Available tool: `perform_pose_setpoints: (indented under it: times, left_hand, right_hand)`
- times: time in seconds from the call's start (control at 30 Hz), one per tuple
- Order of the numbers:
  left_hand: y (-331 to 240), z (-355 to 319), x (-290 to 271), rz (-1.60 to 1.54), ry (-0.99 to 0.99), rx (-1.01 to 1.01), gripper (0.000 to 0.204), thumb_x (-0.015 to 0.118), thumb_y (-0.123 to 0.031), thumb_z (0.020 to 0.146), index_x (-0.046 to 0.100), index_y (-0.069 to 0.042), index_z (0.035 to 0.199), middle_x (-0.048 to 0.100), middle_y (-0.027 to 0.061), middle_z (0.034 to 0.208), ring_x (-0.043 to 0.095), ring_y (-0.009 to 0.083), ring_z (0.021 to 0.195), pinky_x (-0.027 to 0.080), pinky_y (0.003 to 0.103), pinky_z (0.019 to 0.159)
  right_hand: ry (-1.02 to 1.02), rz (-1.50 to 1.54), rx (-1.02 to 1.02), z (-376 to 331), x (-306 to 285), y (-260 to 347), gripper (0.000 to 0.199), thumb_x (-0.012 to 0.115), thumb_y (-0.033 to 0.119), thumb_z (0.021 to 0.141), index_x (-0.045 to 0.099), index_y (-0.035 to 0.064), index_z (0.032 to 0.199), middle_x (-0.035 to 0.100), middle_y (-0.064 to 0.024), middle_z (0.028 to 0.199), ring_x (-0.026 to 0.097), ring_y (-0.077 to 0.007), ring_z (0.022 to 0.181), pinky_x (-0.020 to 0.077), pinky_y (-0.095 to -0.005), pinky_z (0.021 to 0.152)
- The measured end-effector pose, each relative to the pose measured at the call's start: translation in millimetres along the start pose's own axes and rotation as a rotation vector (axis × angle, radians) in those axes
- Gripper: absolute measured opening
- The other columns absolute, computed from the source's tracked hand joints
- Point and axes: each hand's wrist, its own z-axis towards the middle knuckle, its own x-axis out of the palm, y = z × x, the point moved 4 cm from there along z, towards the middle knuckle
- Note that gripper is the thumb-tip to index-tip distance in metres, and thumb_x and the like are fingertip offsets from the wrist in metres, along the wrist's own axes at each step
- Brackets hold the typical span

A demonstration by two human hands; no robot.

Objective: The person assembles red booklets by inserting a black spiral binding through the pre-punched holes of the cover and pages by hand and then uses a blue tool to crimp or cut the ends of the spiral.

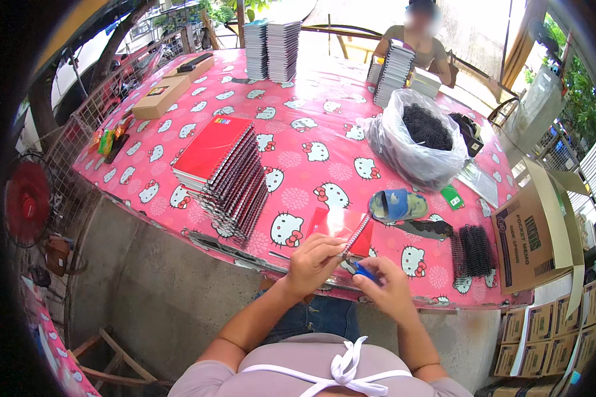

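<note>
A red spiral notebook (323,223) lies tilted at the table's near edge. My left hand (312,263) is closed on the lower end of its spine, where a wire coil (359,233) runs along the side. In my right hand (389,287) are blue-handled pliers (364,271), their metal jaws close to the coil's lower end; my left fingers partly hide the exact contact. Just beyond the notebook rests a blue and olive slipper-shaped pad (397,205). To the left stands a leaning stack of red spiral notebooks (222,172).
A plastic bag of black coils (427,129) stands right of centre, with more loose black coils (473,251) nearer. An open carton (533,231) is at the right edge. Notebook stacks (283,53) stand far back. Another person (417,49) sits across the pink table (298,198).
</note>
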Motion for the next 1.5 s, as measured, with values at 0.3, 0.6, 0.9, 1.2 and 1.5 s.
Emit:
perform_pose_setpoints:
  times: [0.3,0.6,0.9,1.2,1.5]
  left_hand:
    - [-31,39,-50,-0.022,-0.262,-0.073,0.020,0.069,0.011,0.073,0.056,0.000,0.083,0.066,0.0150,0.094,0.064,0.0187,0.088,0.053,0.029,0.073]
    - [42,91,-229,0.112,-0.900,-0.427,0.012,0.066,-0.006,0.086,0.055,-0.004,0.083,0.062,0.0051,0.079,0.055,0.0074,0.069,0.043,0.021,0.058]
    - [76,78,-224,-0.093,-0.817,-0.295,0.023,0.056,0.001,0.087,0.057,0.004,0.110,0.067,0.0121,0.100,0.062,0.0121,0.088,0.048,0.023,0.081]
    - [-55,88,-165,0.114,-0.772,0.084,0.027,0.056,-0.003,0.088,0.057,0.002,0.115,0.054,0.0152,0.127,0.050,0.0207,0.118,0.037,0.036,0.101]
    - [16,47,50,0.394,0.262,-0.006,0.020,0.065,-0.005,0.078,0.067,-0.008,0.098,0.066,0.0072,0.098,0.060,0.0228,0.100,0.034,0.047,0.101]
  right_hand:
    - [0.045,0.471,0.142,1,-7,-36,0.034,0.066,0.024,0.086,0.060,-0.0006,0.109,0.063,-0.0104,0.104,0.061,-0.0183,0.089,0.0492,-0.0316,0.079]
    - [-0.502,-0.912,0.010,-13,-63,-114,0.041,0.072,0.025,0.075,0.061,-0.0011,0.104,0.058,-0.0201,0.106,0.052,-0.0368,0.105,0.0401,-0.0438,0.092]
    - [-0.288,0.190,0.235,72,13,-136,0.032,0.072,0.020,0.081,0.059,-0.0006,0.102,0.058,-0.0045,0.082,0.052,-0.0104,0.071,0.0435,-0.0258,0.063]
    - [-0.472,0.308,0.001,63,-33,-85,0.022,0.071,0.006,0.076,0.051,0.0018,0.084,0.056,-0.0041,0.072,0.050,-0.0094,0.062,0.0412,-0.0264,0.056]
    - [-0.413,0.054,-0.154,65,-20,-81,0.025,0.072,0.008,0.074,0.056,0.0009,0.093,0.059,-0.0093,0.078,0.057,-0.0176,0.072,0.0461,-0.0315,0.064]
